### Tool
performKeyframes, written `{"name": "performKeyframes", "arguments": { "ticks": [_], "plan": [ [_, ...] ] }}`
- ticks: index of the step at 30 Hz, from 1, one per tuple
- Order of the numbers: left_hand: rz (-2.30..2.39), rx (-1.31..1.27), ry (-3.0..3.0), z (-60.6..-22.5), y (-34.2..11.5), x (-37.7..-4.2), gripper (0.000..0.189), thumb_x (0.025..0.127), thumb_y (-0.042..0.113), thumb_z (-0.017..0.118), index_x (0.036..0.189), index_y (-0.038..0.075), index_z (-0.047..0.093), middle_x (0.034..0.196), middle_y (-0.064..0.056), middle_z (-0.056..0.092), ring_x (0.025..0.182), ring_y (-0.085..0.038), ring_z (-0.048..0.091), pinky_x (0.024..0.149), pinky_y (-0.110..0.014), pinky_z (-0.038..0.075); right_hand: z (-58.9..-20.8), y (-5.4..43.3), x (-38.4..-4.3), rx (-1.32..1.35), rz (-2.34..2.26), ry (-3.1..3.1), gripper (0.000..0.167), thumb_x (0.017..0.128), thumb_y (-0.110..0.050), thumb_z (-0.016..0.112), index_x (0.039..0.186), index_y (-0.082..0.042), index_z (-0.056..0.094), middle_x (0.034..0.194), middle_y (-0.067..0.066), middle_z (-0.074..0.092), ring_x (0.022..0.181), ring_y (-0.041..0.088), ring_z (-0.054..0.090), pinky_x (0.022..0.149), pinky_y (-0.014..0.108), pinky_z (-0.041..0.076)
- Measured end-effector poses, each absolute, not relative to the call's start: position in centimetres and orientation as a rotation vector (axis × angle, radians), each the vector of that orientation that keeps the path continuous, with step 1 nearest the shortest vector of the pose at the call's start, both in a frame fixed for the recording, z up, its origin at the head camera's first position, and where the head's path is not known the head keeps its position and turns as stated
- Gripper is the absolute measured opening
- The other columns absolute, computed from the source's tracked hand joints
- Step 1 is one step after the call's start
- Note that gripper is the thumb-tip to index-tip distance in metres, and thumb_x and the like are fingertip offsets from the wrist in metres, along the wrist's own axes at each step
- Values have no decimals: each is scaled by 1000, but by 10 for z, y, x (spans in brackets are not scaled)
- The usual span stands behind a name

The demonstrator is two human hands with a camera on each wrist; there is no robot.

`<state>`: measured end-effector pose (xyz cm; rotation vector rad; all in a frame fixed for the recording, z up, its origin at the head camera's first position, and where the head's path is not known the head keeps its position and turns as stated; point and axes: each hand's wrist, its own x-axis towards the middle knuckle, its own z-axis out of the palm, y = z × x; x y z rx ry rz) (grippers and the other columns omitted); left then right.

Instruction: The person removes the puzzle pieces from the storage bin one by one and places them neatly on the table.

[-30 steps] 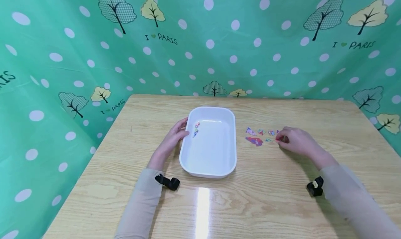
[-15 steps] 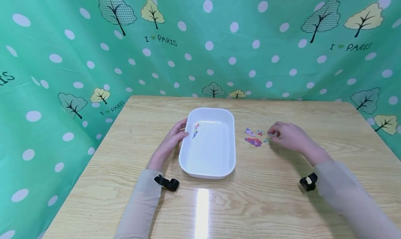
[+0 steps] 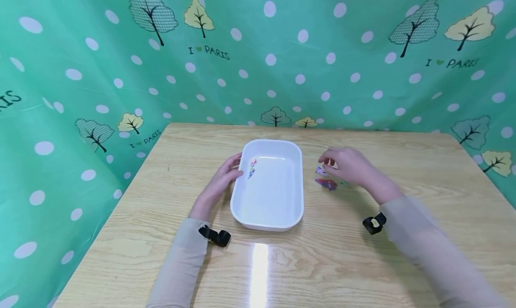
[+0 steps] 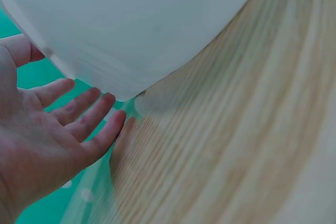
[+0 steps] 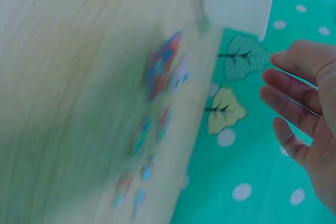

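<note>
My left hand (image 3: pixel 221 177) holds the left side of a white plastic basin (image 3: pixel 268 205), thumb over the rim and fingers along the outer wall. In the left wrist view those fingers (image 4: pixel 84 114) lie spread beside its underside. To the basin's right my right hand (image 3: pixel 347 165) hovers above small, flat, colourful printed cut-outs. Its fingers are loosely bent, with nothing seen between them in the right wrist view. A larger red-purple cut-out (image 3: pixel 326 184) and a pale purple cut-out (image 3: pixel 321 171) show beside it; several smaller cut-outs (image 5: pixel 148 167) are mostly hidden by the hand in the head view.
Inside the basin, small colourful cut-outs (image 3: pixel 251 172) lie by its left wall. All stands on a wood-grain table (image 3: pixel 322 263), backed by a green curtain (image 3: pixel 282 88) with dots and trees. Black wrist cameras (image 3: pixel 217 237) are strapped to both sleeves.
My right hand has moved left from the rightmost cut-outs to above those nearest the basin. The left hand and basin have stayed in place.
</note>
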<state>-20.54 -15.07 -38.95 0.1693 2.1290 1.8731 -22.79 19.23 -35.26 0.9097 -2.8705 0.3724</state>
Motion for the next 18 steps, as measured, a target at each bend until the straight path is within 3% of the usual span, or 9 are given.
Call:
{"name": "performKeyframes", "arguments": {
  "ticks": [8,18],
  "plan": [
    [1914,204,2104,-391,-152,-207,58,91,10,47,144,10,22,144,-17,28,130,-32,32,108,-42,26,-344,161,-234,1013,407,-2773,16,84,-15,60,96,-9,68,89,1,65,78,15,61,68,32,50],
    [1931,174,2100,-415,-157,-220,59,90,15,51,144,20,26,144,-10,32,128,-28,36,107,-41,28,-346,117,-241,1202,370,-2679,17,81,-17,64,96,-10,69,95,3,65,88,18,61,80,34,50]
  ]
}}
